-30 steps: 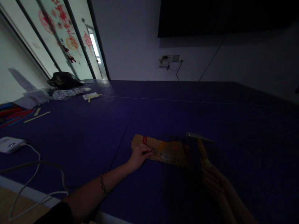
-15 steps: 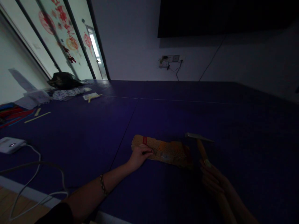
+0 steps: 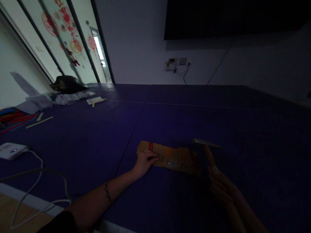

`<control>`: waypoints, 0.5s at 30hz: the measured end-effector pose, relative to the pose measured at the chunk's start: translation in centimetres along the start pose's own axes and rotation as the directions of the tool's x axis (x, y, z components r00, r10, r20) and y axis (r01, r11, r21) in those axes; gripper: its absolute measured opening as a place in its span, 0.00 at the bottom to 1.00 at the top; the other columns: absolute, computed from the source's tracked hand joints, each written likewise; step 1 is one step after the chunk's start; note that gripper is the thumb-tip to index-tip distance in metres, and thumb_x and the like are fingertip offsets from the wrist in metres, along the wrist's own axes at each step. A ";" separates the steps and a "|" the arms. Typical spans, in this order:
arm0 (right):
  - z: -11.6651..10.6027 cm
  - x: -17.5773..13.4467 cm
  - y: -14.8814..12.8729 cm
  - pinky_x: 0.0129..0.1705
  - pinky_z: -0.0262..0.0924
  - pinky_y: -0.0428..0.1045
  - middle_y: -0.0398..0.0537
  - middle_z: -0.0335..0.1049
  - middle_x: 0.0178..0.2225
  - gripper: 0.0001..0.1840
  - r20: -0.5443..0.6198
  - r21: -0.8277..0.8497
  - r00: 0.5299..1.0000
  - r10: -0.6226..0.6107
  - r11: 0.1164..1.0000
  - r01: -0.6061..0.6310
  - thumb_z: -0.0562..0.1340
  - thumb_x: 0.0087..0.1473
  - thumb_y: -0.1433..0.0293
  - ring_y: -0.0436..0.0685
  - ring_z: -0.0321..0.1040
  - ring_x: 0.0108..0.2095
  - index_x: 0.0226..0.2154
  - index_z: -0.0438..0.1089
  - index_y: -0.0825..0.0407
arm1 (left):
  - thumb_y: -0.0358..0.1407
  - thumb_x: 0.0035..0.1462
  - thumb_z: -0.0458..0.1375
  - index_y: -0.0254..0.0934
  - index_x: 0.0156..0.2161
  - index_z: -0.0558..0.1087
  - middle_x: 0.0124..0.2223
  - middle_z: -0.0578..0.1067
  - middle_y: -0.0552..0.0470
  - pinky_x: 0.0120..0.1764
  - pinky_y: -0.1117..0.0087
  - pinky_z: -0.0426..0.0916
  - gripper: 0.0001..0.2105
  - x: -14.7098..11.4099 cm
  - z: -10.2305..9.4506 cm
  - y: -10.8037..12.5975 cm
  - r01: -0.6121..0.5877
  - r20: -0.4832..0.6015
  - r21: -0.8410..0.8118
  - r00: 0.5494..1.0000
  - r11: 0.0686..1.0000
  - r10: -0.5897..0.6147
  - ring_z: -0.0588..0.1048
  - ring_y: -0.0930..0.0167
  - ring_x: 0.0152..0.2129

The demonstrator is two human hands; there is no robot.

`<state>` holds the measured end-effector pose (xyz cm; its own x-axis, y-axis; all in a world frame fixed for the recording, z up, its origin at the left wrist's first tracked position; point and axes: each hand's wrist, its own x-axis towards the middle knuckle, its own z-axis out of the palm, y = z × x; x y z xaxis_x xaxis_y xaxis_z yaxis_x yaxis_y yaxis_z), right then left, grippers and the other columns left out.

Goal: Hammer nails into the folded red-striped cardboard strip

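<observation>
Hammer (image 3: 207, 142) held by handle (image 3: 210, 156) in right hand (image 3: 221, 185), near brown strip (image 3: 173, 155) laid on purple surface (image 3: 97, 142). Left hand (image 3: 143, 164) rested on strip — grip narrow, anything pinched too dark to tell.

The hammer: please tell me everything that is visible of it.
The hammer has a slim, grey, metallic-looking head, tapering rightward, and a yellowish, wooden-looking handle. It tilts, head uppermost in the picture, beside the brown strip. The right hand grips the handle, its lower end unclear in the dark.

Black screen (image 3: 230, 19) on a dim wall (image 3: 136, 45)
</observation>
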<state>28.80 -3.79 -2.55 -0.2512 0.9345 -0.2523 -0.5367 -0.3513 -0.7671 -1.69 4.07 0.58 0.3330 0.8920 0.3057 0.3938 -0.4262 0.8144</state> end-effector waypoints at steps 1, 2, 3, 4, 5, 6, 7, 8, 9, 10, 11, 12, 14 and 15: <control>0.0 0.0 0.0 0.04 0.40 0.38 0.27 0.46 0.06 0.13 0.004 0.001 1.000 0.013 1.000 -0.013 0.65 0.42 0.63 0.42 0.40 0.02 0.27 0.60 0.48 | 0.30 0.47 0.59 0.35 0.26 0.75 0.28 0.75 0.50 0.36 0.70 0.67 0.03 0.0 0.0 0.0 0.005 0.001 0.000 1.000 1.000 -0.005 0.73 0.70 0.30; 0.0 0.0 0.0 0.04 0.40 0.38 0.27 0.46 0.06 0.13 0.002 0.003 1.000 0.019 1.000 -0.019 0.65 0.41 0.63 0.42 0.41 0.02 0.28 0.60 0.48 | 0.30 0.47 0.59 0.35 0.26 0.75 0.28 0.75 0.50 0.36 0.70 0.67 0.02 0.0 0.0 0.0 0.009 -0.003 -0.002 1.000 1.000 -0.009 0.73 0.70 0.30; 0.0 0.0 0.0 0.04 0.40 0.38 0.27 0.47 0.06 0.13 -0.006 0.006 1.000 0.017 1.000 -0.017 0.65 0.41 0.63 0.42 0.41 0.02 0.28 0.60 0.48 | 0.30 0.47 0.59 0.35 0.26 0.74 0.28 0.75 0.50 0.36 0.70 0.67 0.02 0.1 -0.1 0.1 0.013 -0.007 -0.006 1.000 1.000 -0.013 0.73 0.70 0.29; 0.1 -0.1 0.0 0.04 0.41 0.38 0.27 0.47 0.06 0.13 -0.012 0.009 1.000 0.014 1.000 -0.014 0.65 0.42 0.63 0.43 0.42 0.03 0.27 0.60 0.48 | 0.30 0.47 0.59 0.35 0.26 0.74 0.28 0.75 0.50 0.36 0.70 0.67 0.02 0.1 -0.1 0.1 0.014 -0.011 -0.010 1.000 1.000 -0.014 0.73 0.70 0.29; 0.2 -0.1 0.0 0.04 0.42 0.38 0.27 0.48 0.06 0.13 -0.018 0.010 1.000 0.009 1.000 -0.008 0.65 0.42 0.63 0.43 0.43 0.03 0.27 0.59 0.48 | 0.30 0.47 0.59 0.35 0.26 0.74 0.28 0.75 0.50 0.36 0.70 0.67 0.02 0.0 -0.1 0.2 0.013 -0.014 -0.014 1.000 1.000 -0.014 0.73 0.70 0.29; 0.3 -0.2 0.0 0.04 0.42 0.38 0.28 0.49 0.07 0.13 -0.022 0.012 1.000 0.000 1.000 0.001 0.64 0.42 0.63 0.43 0.44 0.03 0.26 0.59 0.48 | 0.30 0.47 0.59 0.35 0.26 0.74 0.28 0.75 0.50 0.36 0.70 0.67 0.02 0.0 -0.1 0.2 0.012 -0.014 -0.018 1.000 1.000 -0.012 0.73 0.70 0.29; 0.3 -0.2 0.0 0.04 0.42 0.38 0.28 0.49 0.07 0.12 -0.025 0.011 1.000 -0.009 1.000 0.009 0.64 0.43 0.63 0.42 0.43 0.03 0.26 0.59 0.48 | 0.31 0.47 0.59 0.35 0.26 0.74 0.28 0.75 0.50 0.36 0.70 0.67 0.03 0.0 0.0 0.2 0.010 -0.013 -0.022 1.000 1.000 -0.010 0.73 0.70 0.29; 0.4 -0.2 0.0 0.04 0.42 0.38 0.28 0.48 0.07 0.12 -0.021 0.006 1.000 -0.008 1.000 0.008 0.64 0.43 0.63 0.42 0.43 0.03 0.26 0.59 0.48 | 0.31 0.47 0.59 0.35 0.26 0.74 0.28 0.75 0.50 0.36 0.70 0.67 0.03 -0.1 0.0 0.2 0.008 -0.010 -0.023 1.000 1.000 -0.009 0.73 0.70 0.30; 0.4 -0.2 0.0 0.04 0.41 0.38 0.28 0.48 0.06 0.12 -0.019 0.001 1.000 -0.004 1.000 0.004 0.64 0.43 0.63 0.42 0.43 0.03 0.26 0.59 0.48 | 0.32 0.48 0.59 0.35 0.26 0.74 0.28 0.75 0.50 0.36 0.70 0.67 0.03 -0.1 0.0 0.2 0.008 -0.009 -0.023 1.000 1.000 -0.008 0.73 0.70 0.30; 0.4 -0.2 0.0 0.04 0.41 0.38 0.27 0.48 0.06 0.12 -0.023 -0.001 1.000 -0.007 1.000 0.007 0.64 0.42 0.63 0.42 0.42 0.03 0.26 0.59 0.48 | 0.32 0.48 0.59 0.35 0.26 0.74 0.28 0.75 0.50 0.36 0.70 0.67 0.03 -0.1 0.0 0.1 0.009 -0.008 -0.021 1.000 1.000 -0.009 0.72 0.70 0.30; 0.4 -0.2 -0.1 0.04 0.41 0.38 0.27 0.48 0.06 0.13 -0.026 -0.002 1.000 -0.010 1.000 0.010 0.65 0.42 0.63 0.42 0.42 0.03 0.27 0.60 0.48 | 0.32 0.48 0.59 0.35 0.26 0.74 0.29 0.75 0.50 0.36 0.70 0.67 0.03 -0.1 0.0 0.1 0.009 -0.007 -0.017 1.000 1.000 -0.009 0.72 0.70 0.30; 0.4 -0.2 -0.1 0.04 0.41 0.38 0.27 0.47 0.06 0.13 -0.022 -0.006 1.000 -0.006 1.000 0.006 0.65 0.41 0.64 0.42 0.42 0.02 0.27 0.60 0.48 | 0.32 0.48 0.59 0.35 0.26 0.74 0.29 0.75 0.50 0.36 0.70 0.67 0.03 -0.1 0.0 0.0 0.010 -0.009 -0.013 1.000 1.000 -0.010 0.72 0.70 0.30; 0.5 -0.2 -0.1 0.04 0.42 0.38 0.27 0.48 0.07 0.14 -0.023 -0.014 1.000 -0.006 1.000 0.006 0.65 0.41 0.64 0.43 0.43 0.03 0.28 0.60 0.48 | 0.32 0.47 0.60 0.35 0.26 0.74 0.29 0.75 0.50 0.37 0.69 0.67 0.03 -0.1 0.1 -0.1 0.009 -0.006 -0.016 1.000 1.000 -0.010 0.72 0.70 0.30; 0.6 -0.3 -0.1 0.04 0.42 0.38 0.28 0.49 0.07 0.13 -0.036 -0.015 0.999 -0.013 1.000 0.013 0.65 0.41 0.64 0.42 0.43 0.03 0.28 0.60 0.48 | 0.32 0.47 0.60 0.35 0.26 0.74 0.29 0.75 0.50 0.37 0.69 0.67 0.02 -0.1 0.0 -0.1 0.008 -0.001 -0.025 1.000 1.000 -0.008 0.72 0.70 0.30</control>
<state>28.48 -4.01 -2.04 -0.2151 0.9404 -0.2632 -0.5277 -0.3387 -0.7790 -1.74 4.03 0.40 0.3288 0.8954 0.3003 0.3748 -0.4155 0.8288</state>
